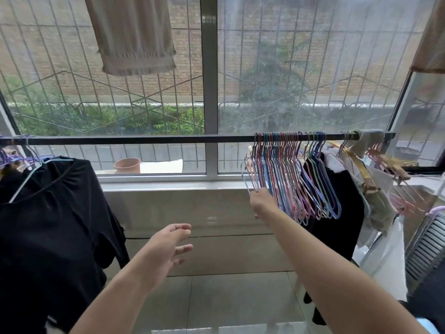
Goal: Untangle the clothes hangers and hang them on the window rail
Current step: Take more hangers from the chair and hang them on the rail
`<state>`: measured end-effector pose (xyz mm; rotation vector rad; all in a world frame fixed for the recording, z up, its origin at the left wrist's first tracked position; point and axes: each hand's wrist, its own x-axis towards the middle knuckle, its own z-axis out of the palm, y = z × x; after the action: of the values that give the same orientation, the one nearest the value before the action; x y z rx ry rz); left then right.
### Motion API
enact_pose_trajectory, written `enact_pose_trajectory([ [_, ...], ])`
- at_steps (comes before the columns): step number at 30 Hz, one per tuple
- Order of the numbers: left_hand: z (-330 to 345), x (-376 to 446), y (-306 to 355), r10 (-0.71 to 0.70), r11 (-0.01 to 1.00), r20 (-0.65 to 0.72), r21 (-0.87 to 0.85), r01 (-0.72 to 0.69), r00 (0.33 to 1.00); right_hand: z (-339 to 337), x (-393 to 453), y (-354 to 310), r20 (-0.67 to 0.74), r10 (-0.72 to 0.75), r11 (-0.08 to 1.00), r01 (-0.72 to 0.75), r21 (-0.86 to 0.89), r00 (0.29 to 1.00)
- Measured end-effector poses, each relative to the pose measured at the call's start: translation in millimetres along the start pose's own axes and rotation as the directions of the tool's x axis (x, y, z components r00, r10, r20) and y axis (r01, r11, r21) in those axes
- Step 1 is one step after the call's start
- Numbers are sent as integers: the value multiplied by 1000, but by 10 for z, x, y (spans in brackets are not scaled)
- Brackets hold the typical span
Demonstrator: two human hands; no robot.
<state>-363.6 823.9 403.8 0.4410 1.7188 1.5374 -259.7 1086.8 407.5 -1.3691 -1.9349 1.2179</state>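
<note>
A dark window rail [144, 140] runs across the window at mid height. Several thin pink, blue and white wire hangers [289, 179] hang packed together on its right part. My right hand [261, 200] reaches up to the leftmost hangers and pinches the lower end of one at the bunch's left edge. My left hand [168, 251] hovers lower, in front of the wall below the sill, fingers spread and relaxed, holding nothing. The right hand's fingertips are partly hidden behind the hangers.
A black shirt [53, 225] hangs on a pale hanger at the rail's left end. Dark garments [337, 213], wooden hangers [356, 165] and pale cloth crowd the right end. A terracotta pot [127, 165] sits on the sill. A beige cloth [134, 37] hangs overhead.
</note>
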Motion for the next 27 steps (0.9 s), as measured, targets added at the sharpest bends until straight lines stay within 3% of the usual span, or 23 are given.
enact_pose_trajectory([
  [3, 95, -13, -108, -21, 1000, 30, -2, 21, 999, -37, -300, 197, -46, -157, 977, 149, -151, 986],
  [6, 240, -58, -277, -66, 998, 83, 7, 66, 994, -53, -788, 664, -124, -224, 973, 214, -89, 967],
  [8, 395, -80, -428, -94, 995, 157, 56, 86, 983, -80, -1108, 1059, -152, -154, 986, 143, -82, 976],
  [11, 636, -117, -805, -152, 984, 255, 133, 121, 955, -162, -1569, 1778, -193, 71, 986, -98, -135, 979],
  [15, 1039, -364, -1560, -345, 932, 417, 257, 254, 841, -429, -2437, 2603, -328, 332, 912, -390, -130, 884],
  [18, 1270, -674, -2024, -460, 884, 463, 321, 340, 758, -533, -3029, 3147, -311, 482, 853, -520, -48, 819],
  [22, 1582, -1287, -2474, -595, 800, 538, 469, 375, 597, -748, -4172, 3846, -355, 681, 706, -702, 91, 640],
  [27, 2017, -1763, -2741, -603, 790, 584, 532, 305, 543, -1106, -5350, 4593, -428, 802, 538, -814, 217, 416],
])
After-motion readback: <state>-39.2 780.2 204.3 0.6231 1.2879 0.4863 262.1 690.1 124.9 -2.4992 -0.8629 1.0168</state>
